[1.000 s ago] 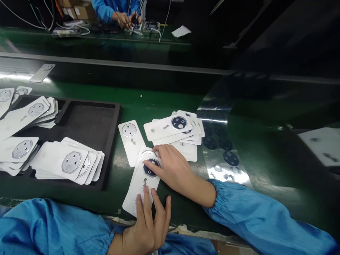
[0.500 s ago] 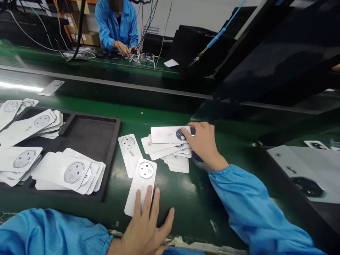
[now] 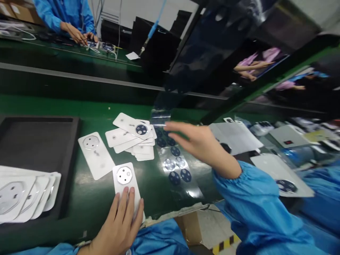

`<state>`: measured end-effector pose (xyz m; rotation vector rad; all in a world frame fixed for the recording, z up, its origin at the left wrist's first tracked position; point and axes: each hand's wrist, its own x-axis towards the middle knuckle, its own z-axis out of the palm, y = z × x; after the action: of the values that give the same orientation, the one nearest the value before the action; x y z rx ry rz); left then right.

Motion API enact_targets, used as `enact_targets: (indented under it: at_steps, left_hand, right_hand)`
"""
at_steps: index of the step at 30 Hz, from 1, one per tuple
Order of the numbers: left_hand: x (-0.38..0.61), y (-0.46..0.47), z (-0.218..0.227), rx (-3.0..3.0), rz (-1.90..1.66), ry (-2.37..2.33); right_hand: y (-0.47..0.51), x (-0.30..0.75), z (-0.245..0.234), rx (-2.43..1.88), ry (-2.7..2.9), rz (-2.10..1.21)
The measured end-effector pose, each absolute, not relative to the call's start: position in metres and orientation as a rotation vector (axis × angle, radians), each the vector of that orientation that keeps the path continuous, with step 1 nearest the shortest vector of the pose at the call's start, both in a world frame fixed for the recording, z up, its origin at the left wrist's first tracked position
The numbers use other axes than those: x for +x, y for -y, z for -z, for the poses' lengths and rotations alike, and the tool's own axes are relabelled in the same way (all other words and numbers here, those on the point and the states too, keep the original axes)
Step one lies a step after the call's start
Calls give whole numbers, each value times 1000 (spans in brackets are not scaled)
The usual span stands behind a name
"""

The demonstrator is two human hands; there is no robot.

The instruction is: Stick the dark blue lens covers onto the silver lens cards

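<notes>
My left hand [image 3: 119, 223] lies flat, fingers spread, on the near end of a white card [image 3: 124, 179] that has a silver octagonal piece with holes. My right hand [image 3: 198, 141] hovers, smeared by motion, over a clear film strip [image 3: 175, 166] carrying several dark round stickers. Its fingers point left towards the strip's far end. I cannot make out whether anything is in them. Left of the strip is a loose pile of white cards [image 3: 132, 145]; the top one bears a dark round piece [image 3: 141, 129].
Another single white card [image 3: 95, 156] lies left of the pile. A black foam tray [image 3: 39, 141] at left holds stacked cards [image 3: 21, 198]. More white cards [image 3: 281, 173] lie at right. A co-worker's hands [image 3: 77, 33] work across the green belt.
My right hand left the card pile and moved right, over the film strip. The view swung to the right. My left hand stays flat on the near card.
</notes>
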<state>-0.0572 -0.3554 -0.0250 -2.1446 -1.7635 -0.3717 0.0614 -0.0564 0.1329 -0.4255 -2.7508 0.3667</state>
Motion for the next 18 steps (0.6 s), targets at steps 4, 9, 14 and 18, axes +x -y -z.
enact_targets:
  at_steps: [4, 9, 14, 18]
  left_hand:
    - [-57, 357, 26, -2253, 456, 1673]
    - [-56, 356, 25, -2315, 401, 1632]
    - [-56, 355, 28, -2302, 421, 1596]
    - [-58, 354, 26, -2287, 405, 1557]
  right_hand:
    - [52, 125, -86, -385, 3066, -630]
    - [55, 140, -34, -378, 3008, -568]
    - [54, 132, -27, -322, 3018, -222]
    - [56, 131, -31, -170, 3000, -141]
